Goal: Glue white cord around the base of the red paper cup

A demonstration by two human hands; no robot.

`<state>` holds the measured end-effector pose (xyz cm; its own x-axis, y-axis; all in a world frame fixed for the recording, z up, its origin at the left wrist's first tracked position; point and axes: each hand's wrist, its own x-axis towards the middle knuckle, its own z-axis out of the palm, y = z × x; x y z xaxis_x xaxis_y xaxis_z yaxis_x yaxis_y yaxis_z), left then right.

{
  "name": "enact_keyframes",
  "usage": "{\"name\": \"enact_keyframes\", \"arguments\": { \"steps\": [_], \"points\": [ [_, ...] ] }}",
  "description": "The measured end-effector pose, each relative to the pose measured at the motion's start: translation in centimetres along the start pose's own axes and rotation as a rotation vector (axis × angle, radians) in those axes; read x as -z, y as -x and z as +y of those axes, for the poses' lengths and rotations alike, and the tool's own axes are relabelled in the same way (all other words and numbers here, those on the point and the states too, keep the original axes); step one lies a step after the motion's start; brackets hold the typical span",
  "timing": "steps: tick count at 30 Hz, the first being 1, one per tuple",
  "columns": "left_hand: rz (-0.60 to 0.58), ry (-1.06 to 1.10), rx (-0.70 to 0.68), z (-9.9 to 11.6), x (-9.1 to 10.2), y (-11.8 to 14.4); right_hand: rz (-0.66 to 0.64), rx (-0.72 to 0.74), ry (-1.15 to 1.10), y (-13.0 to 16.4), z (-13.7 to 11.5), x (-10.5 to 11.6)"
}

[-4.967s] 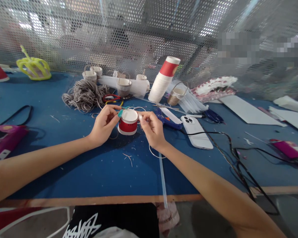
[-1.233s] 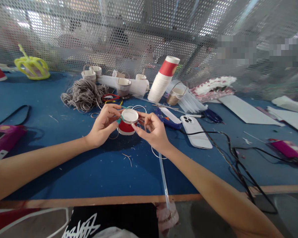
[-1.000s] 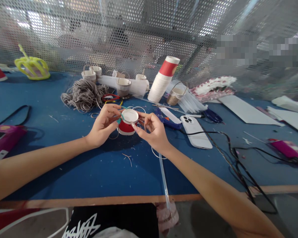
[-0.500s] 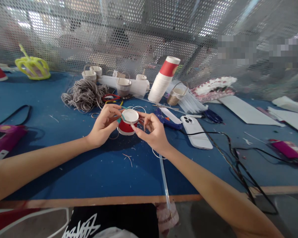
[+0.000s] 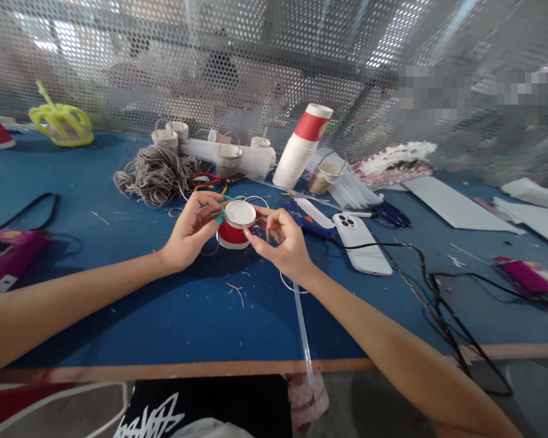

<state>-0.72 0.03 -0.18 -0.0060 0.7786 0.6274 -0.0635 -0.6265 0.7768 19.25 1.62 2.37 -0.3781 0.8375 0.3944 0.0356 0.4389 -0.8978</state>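
Both the left forearm (image 5: pixel 82 292) and the right forearm (image 5: pixel 383 340) are bare, slim and smooth. The left hand (image 5: pixel 192 234) is bare too, and its thumbnail (image 5: pixel 220 219) is glossy teal. A thin sliver of teal also shows by the index finger, too fine to tell whether it is another nail. The right hand (image 5: pixel 285 243), likewise bare, has a pale, whitish thumbnail (image 5: pixel 248 232). A plain black garment (image 5: pixel 237 401) covers the lap, bearing large white lettering (image 5: pixel 158 420) in jagged, scrawled strokes, partly cut off and unreadable. Rumpled light-grey cloth (image 5: pixel 210 429) overlaps it at the lower edge.
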Motion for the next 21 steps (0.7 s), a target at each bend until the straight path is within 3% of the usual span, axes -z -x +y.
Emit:
{"name": "enact_keyframes", "arguments": {
  "steps": [10, 21],
  "points": [
    [-0.047, 0.049, -0.009, -0.2, 0.15, 0.1, -0.008, 0.057, -0.066, -0.06, 0.54, 0.17],
    [-0.083, 0.032, 0.001, -0.19, 0.29, 0.15, -0.006, 0.025, -0.02, -0.1, 0.51, 0.22]
  ]
}}
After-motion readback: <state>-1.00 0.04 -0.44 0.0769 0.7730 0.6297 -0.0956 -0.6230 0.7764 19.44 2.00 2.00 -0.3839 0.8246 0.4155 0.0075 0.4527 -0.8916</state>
